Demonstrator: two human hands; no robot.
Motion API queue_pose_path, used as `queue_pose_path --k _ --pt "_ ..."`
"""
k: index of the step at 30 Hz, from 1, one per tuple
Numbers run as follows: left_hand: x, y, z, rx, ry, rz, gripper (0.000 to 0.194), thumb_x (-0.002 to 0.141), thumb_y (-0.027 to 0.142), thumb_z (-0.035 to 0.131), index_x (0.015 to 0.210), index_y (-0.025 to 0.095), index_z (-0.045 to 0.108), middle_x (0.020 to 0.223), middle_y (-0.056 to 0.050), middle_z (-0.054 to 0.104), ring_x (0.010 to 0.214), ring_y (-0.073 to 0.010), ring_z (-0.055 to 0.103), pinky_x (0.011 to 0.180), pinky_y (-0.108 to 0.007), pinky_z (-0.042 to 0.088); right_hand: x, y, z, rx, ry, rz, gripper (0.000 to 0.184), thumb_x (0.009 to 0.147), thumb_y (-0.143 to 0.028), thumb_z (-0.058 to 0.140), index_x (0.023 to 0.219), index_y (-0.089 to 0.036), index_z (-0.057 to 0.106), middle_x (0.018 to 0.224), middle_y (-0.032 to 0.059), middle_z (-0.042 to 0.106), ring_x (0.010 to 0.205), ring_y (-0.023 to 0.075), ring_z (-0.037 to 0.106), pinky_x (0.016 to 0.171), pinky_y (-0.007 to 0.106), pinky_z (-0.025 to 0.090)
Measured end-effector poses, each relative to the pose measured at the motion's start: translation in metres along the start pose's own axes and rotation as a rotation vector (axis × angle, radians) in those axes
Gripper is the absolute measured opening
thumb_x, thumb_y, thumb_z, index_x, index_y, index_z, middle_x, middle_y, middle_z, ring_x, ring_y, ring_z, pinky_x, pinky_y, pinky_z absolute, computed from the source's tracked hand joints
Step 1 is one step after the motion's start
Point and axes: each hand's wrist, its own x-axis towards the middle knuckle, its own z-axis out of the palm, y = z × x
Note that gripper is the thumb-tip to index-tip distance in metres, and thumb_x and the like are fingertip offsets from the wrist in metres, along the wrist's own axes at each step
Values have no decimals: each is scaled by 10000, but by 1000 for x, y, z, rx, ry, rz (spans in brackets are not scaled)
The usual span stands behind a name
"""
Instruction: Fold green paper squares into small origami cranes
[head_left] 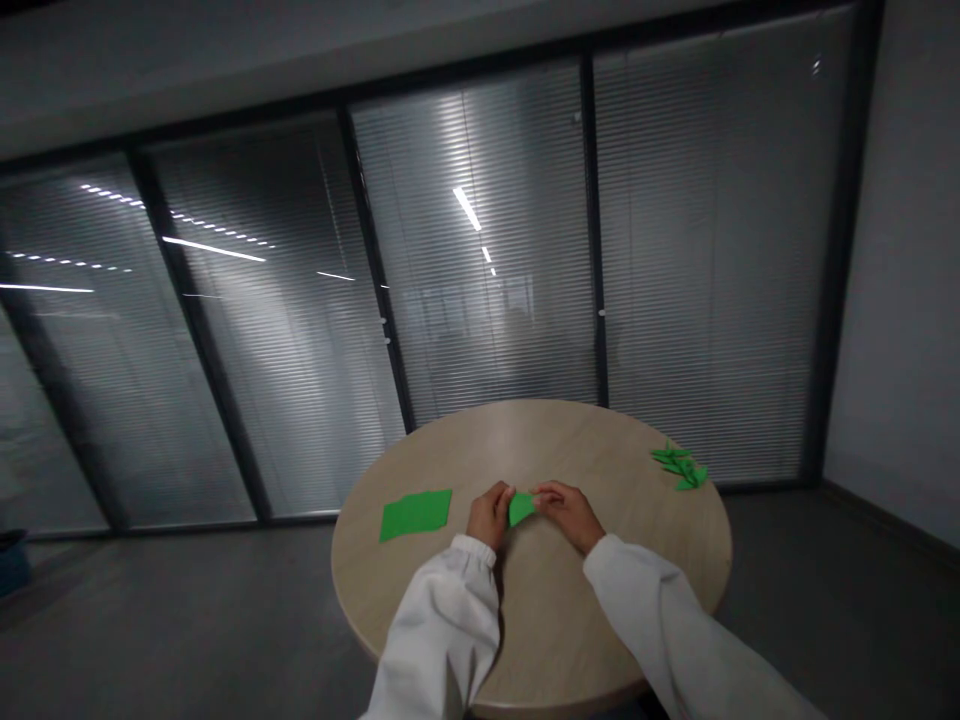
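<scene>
As left hand and right hand pinch its sides, small green sheet between them, over table

between my left hand and right hand i hold a small green piece, partly covered, near the middle of the table.

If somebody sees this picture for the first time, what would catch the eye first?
Probably the bright green: a flat patch on the left of the round table and a pile of narrow pieces near its right edge. Between them, the left hand and right hand hold a small green piece. Behind, light streaks shine on glass panels.
</scene>
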Motion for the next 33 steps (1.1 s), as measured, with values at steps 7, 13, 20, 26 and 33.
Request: queue_pose_path --k 7,13,20,26,33 --pt "0 2 0 -310 -42 -94 407 772 480 444 842 134 645 635 -8 555 573 -125 477 519 -221 380 3 5 -5 -75 171 -30 263 691 -454 580 786 -212 620 740 21 652 686 164 588 624 264 449" --pt "-2 7 2 -460 -116 -127 444 743 457 513 1033 146 642 772 -49 629 608 -127 511 487 -212 427 0 3 -4 -185 191 -67 221 760 -417 502 794 -226 609 745 9 646 698 158 576 644 260 435" --pt "0 1 6 -558 -135 -186 423 705 451 567 960 126 658 762 -63 643 601 -131 541 484 -228 461 -1 -4 -6 -321 211 -210 250 810 -382 469 824 -215 654 801 46 628 784 186 563 717 305 446" --pt "-1 1 7 -543 -213 -197 326 686 437 594 750 126 666 606 -37 607 561 -133 543 504 -241 457 0 -14 -9 -312 357 -294 251 795 -400 517 833 -224 692 993 86 595 976 216 523 885 371 405" --pt "1 -3 4 -385 -39 -15 234 607 397 680 613 163 673 797 -71 644 820 -185 571 748 -282 444 1 -19 -3 96 225 -103 315 741 -500 554 788 -194 611 777 38 649 767 191 592 725 310 464"
